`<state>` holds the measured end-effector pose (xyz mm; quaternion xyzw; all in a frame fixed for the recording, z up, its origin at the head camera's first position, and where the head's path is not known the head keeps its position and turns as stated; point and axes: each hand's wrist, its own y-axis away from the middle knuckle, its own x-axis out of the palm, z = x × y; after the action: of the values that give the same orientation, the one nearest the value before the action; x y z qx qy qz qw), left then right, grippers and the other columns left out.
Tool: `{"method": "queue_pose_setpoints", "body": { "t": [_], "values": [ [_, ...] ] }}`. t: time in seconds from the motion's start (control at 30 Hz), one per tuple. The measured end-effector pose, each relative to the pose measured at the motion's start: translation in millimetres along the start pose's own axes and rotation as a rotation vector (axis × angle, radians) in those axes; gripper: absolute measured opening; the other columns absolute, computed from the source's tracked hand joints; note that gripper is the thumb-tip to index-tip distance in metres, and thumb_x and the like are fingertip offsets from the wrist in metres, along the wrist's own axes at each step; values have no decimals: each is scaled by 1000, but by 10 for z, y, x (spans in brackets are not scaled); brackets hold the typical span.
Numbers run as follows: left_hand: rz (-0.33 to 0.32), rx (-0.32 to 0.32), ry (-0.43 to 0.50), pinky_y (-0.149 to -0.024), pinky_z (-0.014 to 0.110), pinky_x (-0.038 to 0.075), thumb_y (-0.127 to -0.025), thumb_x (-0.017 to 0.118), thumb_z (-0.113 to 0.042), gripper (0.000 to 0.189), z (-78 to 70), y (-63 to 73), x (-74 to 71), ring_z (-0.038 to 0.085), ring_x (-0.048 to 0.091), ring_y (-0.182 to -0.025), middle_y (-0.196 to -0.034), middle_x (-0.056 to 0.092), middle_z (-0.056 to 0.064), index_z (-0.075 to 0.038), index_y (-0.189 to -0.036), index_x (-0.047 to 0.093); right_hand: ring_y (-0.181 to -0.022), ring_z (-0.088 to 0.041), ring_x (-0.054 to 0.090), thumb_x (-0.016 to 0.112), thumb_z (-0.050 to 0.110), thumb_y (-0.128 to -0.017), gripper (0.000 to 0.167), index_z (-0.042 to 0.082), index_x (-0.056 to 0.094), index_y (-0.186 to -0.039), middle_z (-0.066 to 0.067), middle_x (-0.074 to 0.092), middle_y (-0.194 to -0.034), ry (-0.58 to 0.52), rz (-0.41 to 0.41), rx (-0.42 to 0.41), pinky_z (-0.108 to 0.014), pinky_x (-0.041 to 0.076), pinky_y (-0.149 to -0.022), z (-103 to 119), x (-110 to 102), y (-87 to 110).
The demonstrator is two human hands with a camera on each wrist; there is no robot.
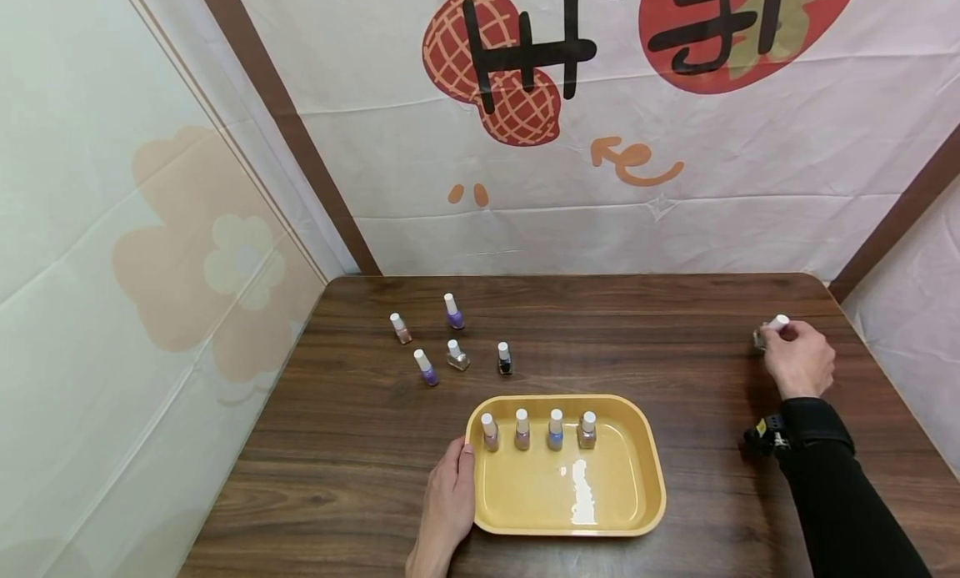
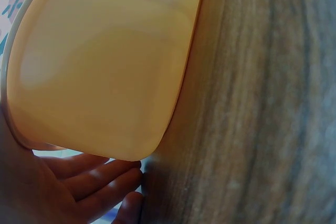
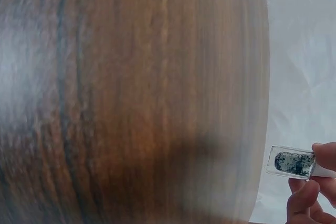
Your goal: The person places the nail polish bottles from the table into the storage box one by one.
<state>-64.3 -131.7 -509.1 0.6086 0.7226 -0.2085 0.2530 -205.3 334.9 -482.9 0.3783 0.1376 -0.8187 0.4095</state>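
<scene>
At the right end of the table, my right hand pinches a nail polish bottle by its white cap. The bottle is clear glass with dark speckles, tilted and raised over the wood. My left hand grips the left side of a yellow tray, thumb at the rim and fingers against the outer wall. Inside the tray, several white-capped nail polish bottles stand in a row along the far side, among them a blue one and a clear glittery one.
Beyond the tray at the left, several more bottles stand loosely spread: a purple one, a second purple one, a pinkish one, a silvery one and a black one. A printed cloth hangs behind the table.
</scene>
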Motion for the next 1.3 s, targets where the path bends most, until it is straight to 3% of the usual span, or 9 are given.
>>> {"method": "queue_pose_setpoints", "body": {
  "t": [0.67, 1.3],
  "values": [
    [-3, 10, 3, -85, 44, 50, -105, 36, -30, 37, 46, 13, -22, 23, 65, -100, -106, 70, 9, -9, -121, 62, -111, -40, 53, 50, 40, -96, 48, 4, 59, -126, -22, 62, -120, -14, -16, -93, -40, 35, -67, 177, 22, 213],
    [18, 11, -3, -87, 45, 49, -105, 37, -31, 36, -12, 39, -71, 25, 64, -102, -108, 69, 9, -9, -121, 62, -105, -37, 55, 53, 41, -95, 46, 4, 62, -121, -20, 65, -113, -40, -4, -200, -37, 35, -67, 361, 50, 463]
  ]
}}
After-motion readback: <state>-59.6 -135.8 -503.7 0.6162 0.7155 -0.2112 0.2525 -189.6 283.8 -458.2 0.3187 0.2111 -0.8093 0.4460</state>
